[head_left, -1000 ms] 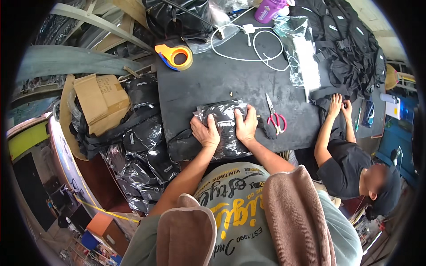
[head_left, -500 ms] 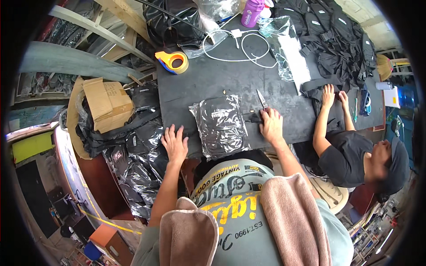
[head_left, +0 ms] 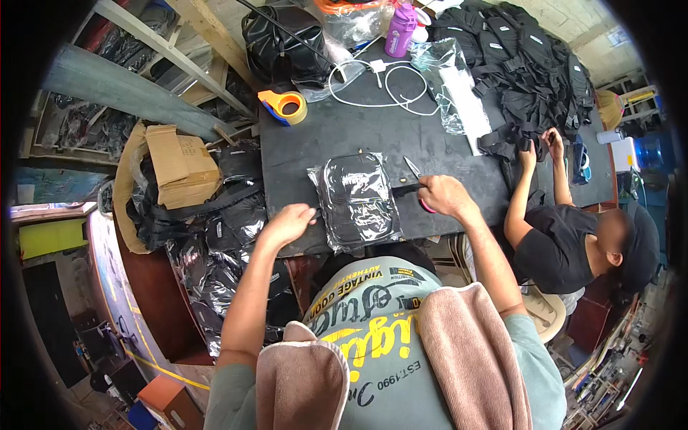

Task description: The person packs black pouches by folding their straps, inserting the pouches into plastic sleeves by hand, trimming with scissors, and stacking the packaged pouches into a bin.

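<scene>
A black bag in a clear, shiny plastic wrapper [head_left: 357, 204] lies flat on the table in front of me. At its left edge my left hand [head_left: 288, 226] is closed in a pinch on a small dark piece, most of it hidden by the fingers. A black strap [head_left: 406, 190] sticks out from the wrapper's right side, and my right hand [head_left: 446, 196] is closed on its end. Scissors [head_left: 412, 168] lie partly beneath my right hand, blades pointing away from me, a pinkish handle showing under the fingers.
Orange tape dispenser [head_left: 288, 107], white cable [head_left: 369, 102] and purple bottle [head_left: 400, 30] stand farther back. Black bags [head_left: 523, 57] are heaped at far right. A co-worker [head_left: 562, 244] at the right handles black straps. Wrapped black bags [head_left: 226, 287] and a cardboard box [head_left: 183, 168] are at my left.
My left hand has gone from spread flat to a pinch beside the wrapper. My right hand has closed on the strap. The co-worker's hands have lifted a black strap.
</scene>
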Tool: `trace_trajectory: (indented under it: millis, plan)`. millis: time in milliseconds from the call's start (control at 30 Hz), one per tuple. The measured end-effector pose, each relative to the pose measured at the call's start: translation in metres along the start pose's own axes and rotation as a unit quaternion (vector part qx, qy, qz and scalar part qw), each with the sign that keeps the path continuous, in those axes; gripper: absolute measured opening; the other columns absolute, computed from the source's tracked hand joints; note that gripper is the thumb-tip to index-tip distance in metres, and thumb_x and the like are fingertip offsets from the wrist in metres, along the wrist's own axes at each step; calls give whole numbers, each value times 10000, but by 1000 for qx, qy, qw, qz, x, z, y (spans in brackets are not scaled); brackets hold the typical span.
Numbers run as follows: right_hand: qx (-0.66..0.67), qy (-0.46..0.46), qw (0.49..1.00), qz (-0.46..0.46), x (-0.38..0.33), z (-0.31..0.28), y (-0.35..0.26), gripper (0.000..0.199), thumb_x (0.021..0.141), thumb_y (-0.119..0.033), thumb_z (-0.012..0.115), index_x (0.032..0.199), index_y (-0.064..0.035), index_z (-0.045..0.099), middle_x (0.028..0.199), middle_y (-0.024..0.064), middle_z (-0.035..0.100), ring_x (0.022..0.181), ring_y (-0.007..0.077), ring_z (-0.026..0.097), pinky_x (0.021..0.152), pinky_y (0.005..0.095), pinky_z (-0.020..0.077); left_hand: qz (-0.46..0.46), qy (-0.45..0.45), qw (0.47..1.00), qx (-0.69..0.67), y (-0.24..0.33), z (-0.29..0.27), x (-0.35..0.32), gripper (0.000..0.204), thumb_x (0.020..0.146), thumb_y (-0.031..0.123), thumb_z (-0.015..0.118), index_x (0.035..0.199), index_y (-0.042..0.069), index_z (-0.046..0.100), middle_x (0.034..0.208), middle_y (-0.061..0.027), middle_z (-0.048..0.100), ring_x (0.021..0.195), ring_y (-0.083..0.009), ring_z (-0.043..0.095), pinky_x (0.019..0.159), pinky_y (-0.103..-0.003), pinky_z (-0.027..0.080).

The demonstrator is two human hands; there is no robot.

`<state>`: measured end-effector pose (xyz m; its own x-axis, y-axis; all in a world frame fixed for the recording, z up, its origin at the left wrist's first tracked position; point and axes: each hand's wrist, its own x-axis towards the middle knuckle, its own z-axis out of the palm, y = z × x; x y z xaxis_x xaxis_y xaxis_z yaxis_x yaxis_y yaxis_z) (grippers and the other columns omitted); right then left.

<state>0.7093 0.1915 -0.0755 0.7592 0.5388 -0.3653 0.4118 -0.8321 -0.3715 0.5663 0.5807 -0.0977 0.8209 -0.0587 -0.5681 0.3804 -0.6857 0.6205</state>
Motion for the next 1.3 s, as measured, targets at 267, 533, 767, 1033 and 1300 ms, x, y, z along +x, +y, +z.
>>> trace_trajectory:
  millis: [267, 533, 767, 1033, 1300]
  plan:
    - [-124, -46, 966, -221, 20, 36, -101, 262, 933, -290, 610, 979, -91, 775, 828, 152, 756, 846, 362, 740, 914, 516, 475, 79, 194, 974, 91, 109, 41, 45, 277, 1048, 300, 576, 1090, 42, 666, 987, -266, 742, 973, -492, 710, 844, -601, 551]
    - [495, 186, 844, -89, 29, 76, -39, 328, 1110, -262, 521, 920, -38, 668, 839, 90, 692, 755, 219, 668, 720, 377, 552, 258, 146, 954, 53, 61, 68, 16, 242, 1041, 251, 550, 1034, 37, 662, 928, -201, 739, 918, -443, 710, 791, -548, 547]
    - [524, -6, 849, -67, -9, 54, -72, 351, 1120, -305, 549, 990, -17, 701, 866, 11, 696, 752, 104, 642, 696, 282, 550, 248, 138, 959, -7, 24, 74, 15, 243, 1069, 228, 532, 1021, 21, 648, 900, -194, 727, 897, -428, 712, 781, -500, 543]
    - [314, -135, 876, -339, -22, 101, -181, 197, 984, -182, 686, 1064, -22, 768, 997, 148, 785, 927, 285, 768, 851, 423, 597, 195, -228, 953, 42, 40, 25, 60, 291, 1045, 283, 600, 1046, 16, 715, 777, -95, 699, 702, -208, 635, 703, -382, 522]
    - [-190, -25, 908, -372, 82, 219, -255, 345, 940, -224, 686, 1231, -55, 762, 1307, 162, 739, 1189, 347, 717, 1044, 435, 547, 167, -297, 925, 165, 71, 22, 92, 291, 1060, 304, 591, 1096, 59, 743, 700, -13, 684, 689, -173, 626, 680, -373, 501]
